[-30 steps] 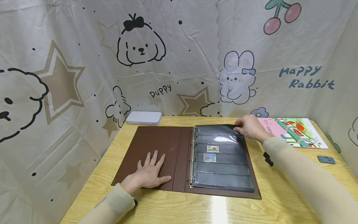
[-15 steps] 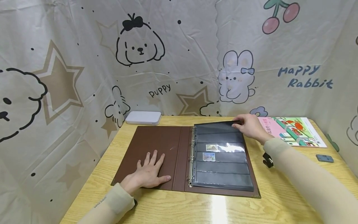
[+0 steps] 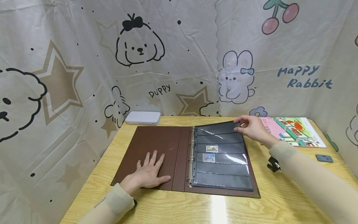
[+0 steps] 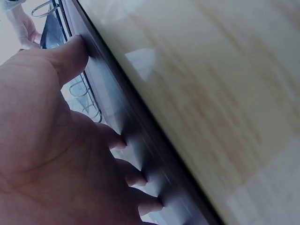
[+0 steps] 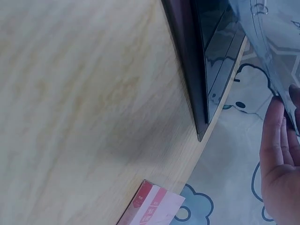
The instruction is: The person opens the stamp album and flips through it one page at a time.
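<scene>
While the background is filled by a pale hanging cloth [image 3: 181,46] printed with puppies, stars and a rabbit, the space in front of it is taken up by a light wood-grain table [image 3: 159,210]. On the table a brown ring binder [image 3: 158,137] is laid open flat, its inside left cover exposed and its metal rings [image 3: 192,158] set along the spine. On its right half, a black pocket page [image 3: 221,168] is held by the rings, and its top right corner is raised off the sheets beneath, as is also shown in the right wrist view. At the table's far right corner a pink and green picture book [image 3: 296,132] is placed; at the far left edge a white flat case [image 3: 143,117] is seen. The raised corner is pinched between the thumb and fingers of the right hand [image 3: 253,127]. The left hand [image 3: 148,174] is rested on the left cover, its fingers spread and straight. Near the right edge of the table, a small blue-grey block [image 3: 324,158] is left lying. In neighbouring rows of the page, two stamps [image 3: 211,149] are contained, one below the other, close to the rings.
</scene>
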The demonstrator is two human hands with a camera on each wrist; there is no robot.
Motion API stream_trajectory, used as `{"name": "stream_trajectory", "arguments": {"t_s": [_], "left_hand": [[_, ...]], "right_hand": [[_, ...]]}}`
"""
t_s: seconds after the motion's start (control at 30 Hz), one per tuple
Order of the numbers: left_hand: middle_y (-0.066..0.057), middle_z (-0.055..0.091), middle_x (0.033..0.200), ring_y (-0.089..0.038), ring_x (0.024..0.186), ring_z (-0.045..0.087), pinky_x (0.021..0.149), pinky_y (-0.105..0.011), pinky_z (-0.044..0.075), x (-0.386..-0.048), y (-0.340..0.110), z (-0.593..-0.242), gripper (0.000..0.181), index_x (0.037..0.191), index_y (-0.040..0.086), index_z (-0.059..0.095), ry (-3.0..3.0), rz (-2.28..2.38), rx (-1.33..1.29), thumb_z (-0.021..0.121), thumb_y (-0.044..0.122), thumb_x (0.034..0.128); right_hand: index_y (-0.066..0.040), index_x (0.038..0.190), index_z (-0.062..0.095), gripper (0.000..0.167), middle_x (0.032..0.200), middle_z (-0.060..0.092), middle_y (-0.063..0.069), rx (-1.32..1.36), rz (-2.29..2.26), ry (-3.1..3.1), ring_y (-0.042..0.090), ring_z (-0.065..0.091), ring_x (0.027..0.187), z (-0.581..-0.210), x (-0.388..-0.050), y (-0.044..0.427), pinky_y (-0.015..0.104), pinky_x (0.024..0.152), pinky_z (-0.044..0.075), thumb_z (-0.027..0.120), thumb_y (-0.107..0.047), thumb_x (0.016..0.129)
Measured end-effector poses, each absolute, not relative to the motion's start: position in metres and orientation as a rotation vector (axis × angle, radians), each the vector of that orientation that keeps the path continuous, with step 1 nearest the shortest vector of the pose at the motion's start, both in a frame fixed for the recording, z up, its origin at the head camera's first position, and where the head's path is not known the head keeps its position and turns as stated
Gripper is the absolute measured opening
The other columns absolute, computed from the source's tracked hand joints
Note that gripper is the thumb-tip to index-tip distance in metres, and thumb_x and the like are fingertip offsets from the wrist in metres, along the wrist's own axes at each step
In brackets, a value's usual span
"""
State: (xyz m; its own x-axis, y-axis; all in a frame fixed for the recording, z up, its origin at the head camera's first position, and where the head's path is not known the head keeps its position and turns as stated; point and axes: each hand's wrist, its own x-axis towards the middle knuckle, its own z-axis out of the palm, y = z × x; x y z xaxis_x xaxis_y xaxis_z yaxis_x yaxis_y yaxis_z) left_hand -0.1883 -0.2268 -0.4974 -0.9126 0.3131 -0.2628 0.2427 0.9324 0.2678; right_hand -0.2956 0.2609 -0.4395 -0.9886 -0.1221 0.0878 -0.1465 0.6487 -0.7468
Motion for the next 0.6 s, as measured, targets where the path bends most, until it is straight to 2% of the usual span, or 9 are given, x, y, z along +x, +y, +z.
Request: {"name": "stream_trajectory", "arguments": {"t_s": [0.13,0.23,0.43,0.6], "left_hand": [[-0.024,0.002,0.190,-0.058,0.175,0.002,0.127,-0.092,0.011,-0.187,-0.226,-0.494,0.114,0.183,0.021,0.019,2.776,0.335,0.413,0.058,0.087,0.0989],[-0.025,0.003,0.190,-0.058,0.175,0.003,0.127,-0.092,0.011,-0.185,-0.224,-0.489,0.113,0.183,0.020,0.019,2.768,0.346,0.412,0.056,0.087,0.0993],[-0.026,0.005,0.190,-0.058,0.175,0.005,0.127,-0.092,0.012,-0.180,-0.219,-0.476,0.111,0.182,0.017,0.021,2.755,0.341,0.407,0.060,0.082,0.1012],[-0.027,0.006,0.189,-0.058,0.175,0.006,0.128,-0.090,0.012,-0.179,-0.217,-0.469,0.106,0.181,0.014,0.021,2.737,0.314,0.384,0.066,0.070,0.1041]], "right_hand": [[-0.002,0.133,0.076,0.040,0.123,0.072,0.024,0.255,1.352,-2.842,0.006,0.070,0.079,-0.438,-0.287,0.262,0.025,0.066,0.061,0.088,-0.011,0.096],[0.001,0.132,0.076,0.040,0.119,0.071,0.023,0.279,1.391,-2.846,0.004,0.070,0.077,-0.438,-0.282,0.262,0.028,0.067,0.064,0.089,-0.008,0.095],[0.006,0.132,0.075,0.041,0.098,0.073,0.008,0.272,1.498,-2.817,0.001,0.070,0.076,-0.431,-0.276,0.262,0.029,0.071,0.068,0.088,-0.007,0.095],[0.006,0.141,0.072,0.046,0.097,0.073,0.000,0.237,1.582,-2.814,0.001,0.070,0.080,-0.414,-0.277,0.257,0.025,0.074,0.066,0.084,-0.010,0.099]]}}
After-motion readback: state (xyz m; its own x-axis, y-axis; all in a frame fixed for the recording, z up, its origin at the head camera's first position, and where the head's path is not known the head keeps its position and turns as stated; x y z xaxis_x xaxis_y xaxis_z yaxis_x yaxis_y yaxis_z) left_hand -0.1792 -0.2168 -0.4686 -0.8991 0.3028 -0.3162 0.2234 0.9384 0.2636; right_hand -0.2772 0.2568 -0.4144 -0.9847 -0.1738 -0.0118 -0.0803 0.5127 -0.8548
